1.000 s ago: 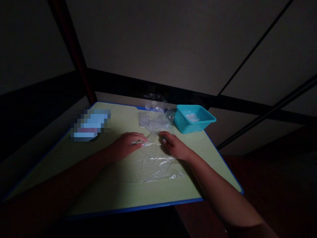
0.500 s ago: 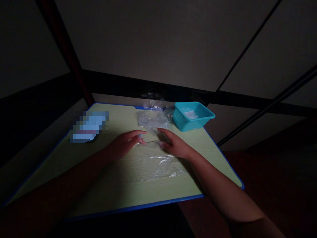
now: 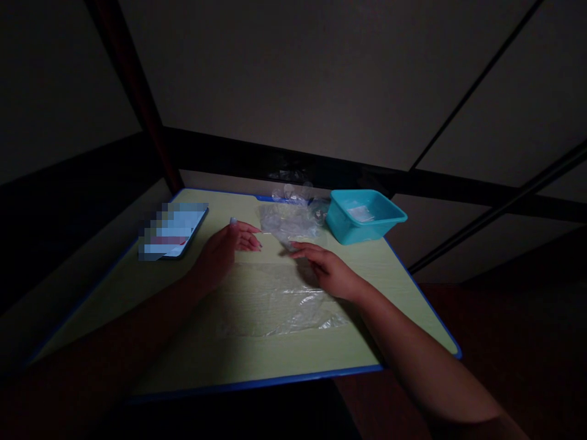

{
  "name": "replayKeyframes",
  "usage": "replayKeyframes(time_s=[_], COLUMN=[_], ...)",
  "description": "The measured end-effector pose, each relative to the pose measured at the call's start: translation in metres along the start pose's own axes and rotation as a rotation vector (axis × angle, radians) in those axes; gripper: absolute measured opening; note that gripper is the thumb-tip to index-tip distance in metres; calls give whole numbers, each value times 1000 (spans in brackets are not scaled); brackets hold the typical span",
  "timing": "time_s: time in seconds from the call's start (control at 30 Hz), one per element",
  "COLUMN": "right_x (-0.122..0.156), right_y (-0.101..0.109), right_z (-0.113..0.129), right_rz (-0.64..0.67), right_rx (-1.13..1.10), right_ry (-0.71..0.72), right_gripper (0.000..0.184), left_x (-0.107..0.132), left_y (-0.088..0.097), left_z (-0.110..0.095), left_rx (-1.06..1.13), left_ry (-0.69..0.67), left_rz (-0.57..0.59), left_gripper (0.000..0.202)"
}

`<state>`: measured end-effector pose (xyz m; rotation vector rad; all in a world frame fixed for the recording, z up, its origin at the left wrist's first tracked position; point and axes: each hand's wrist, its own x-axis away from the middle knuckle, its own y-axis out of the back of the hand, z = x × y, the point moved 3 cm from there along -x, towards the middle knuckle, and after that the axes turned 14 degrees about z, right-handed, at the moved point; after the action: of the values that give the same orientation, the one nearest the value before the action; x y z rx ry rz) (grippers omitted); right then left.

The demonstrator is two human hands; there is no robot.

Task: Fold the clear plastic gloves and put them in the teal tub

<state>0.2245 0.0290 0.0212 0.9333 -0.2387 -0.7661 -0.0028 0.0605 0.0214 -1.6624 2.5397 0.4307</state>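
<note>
A clear plastic bag [image 3: 279, 305] lies spread flat across the middle of the table. My left hand [image 3: 229, 247] hovers by its far left corner, thumb raised and fingers stretched apart, holding nothing. Over the bag's far right part is my right hand [image 3: 328, 269], with its fingers extended toward the left and nothing visible in them. Beyond both hands sits a heap of crumpled clear plastic bags [image 3: 291, 220], close to the right fingertips.
A teal plastic basket [image 3: 362, 229] with a small white packet [image 3: 361, 213] inside stands at the back right. On the left lies a phone or tablet [image 3: 183, 235] with a lit, blurred screen. The pale table [image 3: 257, 370] has a blue edge, with wall panels behind it.
Both hands have let go of the bag's far edge, which now lies flat. My left hand has moved left and its fingers have spread. The view has shifted slightly.
</note>
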Motion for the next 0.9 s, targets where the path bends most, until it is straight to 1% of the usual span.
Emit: replayKeyframes(time_s=[0.07,0.1,0.13,0.17,0.23,0.3,0.37,0.43,0.5,0.57,0.67,0.73,0.8,0.87,0.9], right_x=[0,0,1,1,2,3,5,6,7,8,9,9,9,8,8], right_y=[-3,-5,-7,-9,-12,-15,-17,-18,-18,-17,-12,-7,-1,6,9], right_z=[5,6,8,9,9,7,5,3,2,0,-4,-8,-13,-18,-20], right_rz=[98,148,195,236,302,356,399,415,407,382,315,250,159,35,-28], right_rx=[45,69,90,104,118,134,154,177,201,221,241,252,255,247,240], right_ry=[-32,-54,-72,-84,-96,-114,-129,-136,-153,-186,-235,-261,-284,-286,-274], right_gripper=[43,43,44,47,53,57,61,62,63,64,59,56,54,53,52], left_x=[-5,-7,-9,-11,-12,-9,-5,-2,-1,-4,-11,-14,-13,-8,-4], left_y=[-5,-10,-15,-20,-27,-32,-32,-29,-25,-22,-17,-15,-14,-13,-13], left_z=[11,18,25,32,46,58,65,67,64,60,52,46,39,30,25], left_rx=[69,95,105,99,47,-64,-163,-216,-219,-189,-80,2,37,-4,-54], left_ry=[20,34,41,31,20,52,76,82,60,26,-9,-10,14,34,13], left_rz=[101,184,270,327,399,483,517,511,479,428,328,292,299,316,320], left_gripper=[71,76,84,90,96,89,81,77,78,82,94,99,100,97,90])
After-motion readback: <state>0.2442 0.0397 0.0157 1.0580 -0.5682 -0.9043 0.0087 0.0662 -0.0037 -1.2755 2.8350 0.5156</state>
